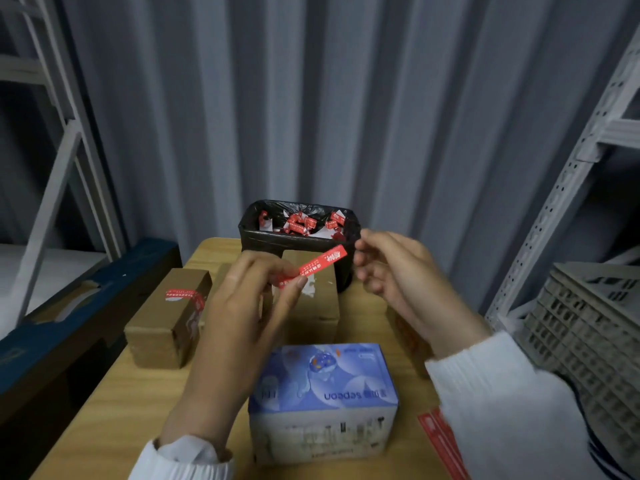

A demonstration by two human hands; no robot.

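One red strip (318, 263) pinched in left hand (242, 306), right hand (398, 271) slack, empty; many in bin (294, 242), brown box (162, 323) prob. still sealed.

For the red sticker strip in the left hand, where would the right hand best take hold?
The free upper end of the red sticker strip, from the right. The left hand pinches its lower end, so it slants up toward the right hand, which is open and close by. A thumb-and-finger pinch across its flat faces probably suits.
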